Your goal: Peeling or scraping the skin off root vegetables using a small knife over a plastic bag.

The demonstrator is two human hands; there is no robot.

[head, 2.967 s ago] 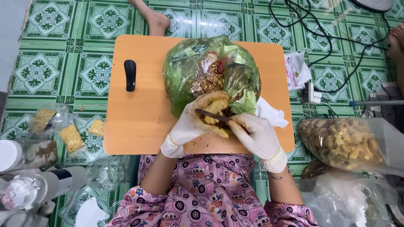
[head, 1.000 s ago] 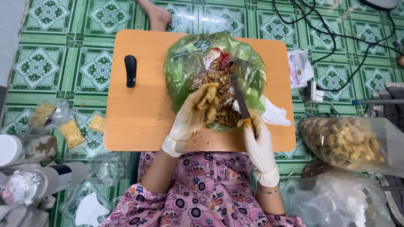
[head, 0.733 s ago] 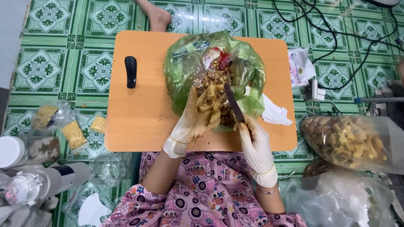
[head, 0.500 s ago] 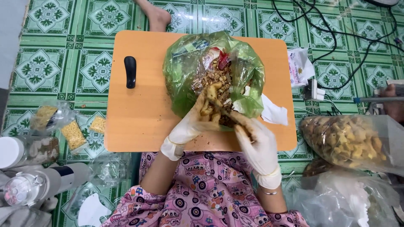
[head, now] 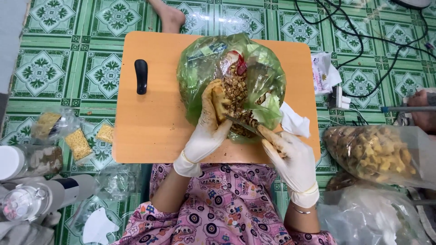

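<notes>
Over the low wooden table (head: pixel 150 131), your gloved left hand (head: pixel 206 134) is closed around a yellowish piece of fruit (head: pixel 218 97), holding it above the open green plastic bag (head: pixel 268 77) full of brown scraps. Your gloved right hand (head: pixel 293 156) grips a knife (head: pixel 243 125), its blade touching the lower edge of the fruit. A black handle-shaped object (head: pixel 141 76) lies well apart near the table's left side, and a crumpled white tissue (head: pixel 294 122) sits just beside the bag.
</notes>
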